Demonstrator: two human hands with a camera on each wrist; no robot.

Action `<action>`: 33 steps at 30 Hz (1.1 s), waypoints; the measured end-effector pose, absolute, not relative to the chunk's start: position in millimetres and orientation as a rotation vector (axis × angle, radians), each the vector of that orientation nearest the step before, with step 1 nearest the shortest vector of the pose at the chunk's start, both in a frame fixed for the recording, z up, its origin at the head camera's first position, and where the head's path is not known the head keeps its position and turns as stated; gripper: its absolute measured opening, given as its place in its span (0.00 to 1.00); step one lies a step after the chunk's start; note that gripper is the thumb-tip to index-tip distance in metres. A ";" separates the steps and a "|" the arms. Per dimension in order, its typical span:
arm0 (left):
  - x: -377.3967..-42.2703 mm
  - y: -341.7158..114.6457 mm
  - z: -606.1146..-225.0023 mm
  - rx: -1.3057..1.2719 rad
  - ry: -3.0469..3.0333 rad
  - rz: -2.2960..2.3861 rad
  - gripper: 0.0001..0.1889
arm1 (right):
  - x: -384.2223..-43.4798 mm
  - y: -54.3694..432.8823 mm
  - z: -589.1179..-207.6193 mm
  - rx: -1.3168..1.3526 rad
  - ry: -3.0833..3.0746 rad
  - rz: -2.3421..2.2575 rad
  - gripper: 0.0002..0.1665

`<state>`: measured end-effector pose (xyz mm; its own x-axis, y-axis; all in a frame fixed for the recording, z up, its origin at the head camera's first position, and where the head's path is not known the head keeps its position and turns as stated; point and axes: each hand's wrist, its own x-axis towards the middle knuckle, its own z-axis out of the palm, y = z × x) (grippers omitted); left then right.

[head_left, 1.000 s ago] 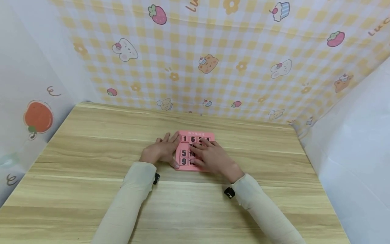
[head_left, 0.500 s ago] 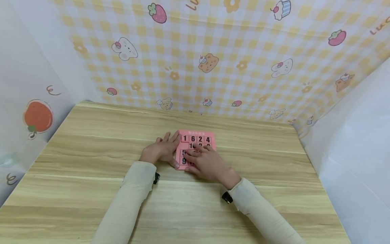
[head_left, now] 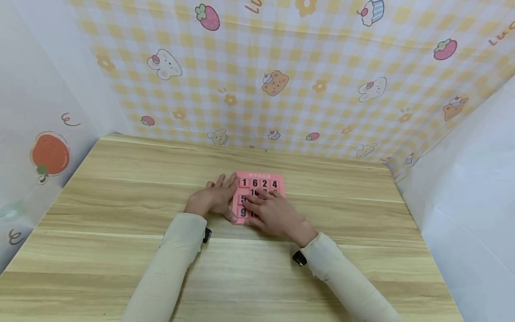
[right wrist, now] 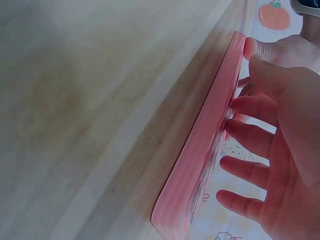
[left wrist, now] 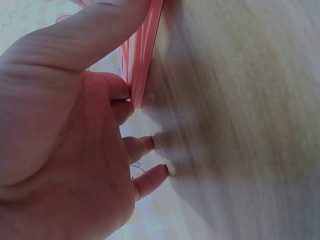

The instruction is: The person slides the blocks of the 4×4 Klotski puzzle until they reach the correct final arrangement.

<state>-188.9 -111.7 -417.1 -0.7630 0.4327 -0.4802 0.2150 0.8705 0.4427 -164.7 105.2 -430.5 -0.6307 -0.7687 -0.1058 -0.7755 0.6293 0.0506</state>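
A pink number slide puzzle [head_left: 260,175] lies flat on the wooden table in the head view. My left hand [head_left: 212,198] holds its left side, thumb at the near corner and index finger at the far one. The left wrist view shows that thumb [left wrist: 107,25] against the puzzle's edge. My right hand [head_left: 276,213] reaches over the board, a fingertip at the 5 tile [head_left: 242,199]. Its fingers [right wrist: 245,170] are spread and fairly straight in the right wrist view. Tiles 1, 6, 2 and 4 show along the top row; the right hand covers much of the lower right.
Around the puzzle extends the wood-grain tabletop [head_left: 241,277]. A yellow checked cloth [head_left: 249,67] with cartoon prints hangs behind it. White sheets stand at the left and right sides.
My right hand has shifted left and nearer across the board, uncovering the 2 and 4 tiles. The 5 tile has slid slightly up toward the gap under 1. The left hand has stayed put.
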 end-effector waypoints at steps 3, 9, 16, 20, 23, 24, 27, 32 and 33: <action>-189.1 -111.6 -417.4 0.465 2.447 0.486 0.64 | -166.5 104.8 -431.6 -1.310 2.768 0.150 0.34; -189.9 -111.0 -419.0 0.459 2.449 0.481 0.64 | -170.3 104.0 -430.2 -1.290 2.765 0.157 0.33; -190.8 -110.8 -420.2 0.452 2.443 0.493 0.64 | -174.9 102.8 -430.6 -1.252 2.756 0.152 0.34; -190.9 -111.0 -419.8 0.452 2.438 0.493 0.64 | -177.2 101.8 -431.7 -1.240 2.758 0.161 0.34; -191.1 -110.9 -419.6 0.452 2.438 0.485 0.64 | -178.4 100.8 -431.8 -1.226 2.761 0.155 0.34; -191.2 -110.9 -419.6 0.450 2.439 0.484 0.64 | -178.8 100.5 -431.9 -1.220 2.761 0.155 0.34; -191.1 -111.2 -419.8 0.453 2.445 0.481 0.64 | -180.3 99.4 -431.9 -1.201 2.762 0.159 0.34; -190.5 -111.4 -419.7 0.451 2.450 0.471 0.64 | -182.1 98.8 -431.8 -1.189 2.763 0.166 0.34; -190.6 -111.3 -419.6 0.449 2.449 0.470 0.64 | -182.0 99.0 -431.7 -1.190 2.762 0.165 0.34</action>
<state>-190.6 -111.3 -419.6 -0.7639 0.4178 -0.4918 0.2060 0.8801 0.4278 -182.0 99.0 -431.7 -0.6805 -0.7146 -0.1620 -0.7288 0.6830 0.0490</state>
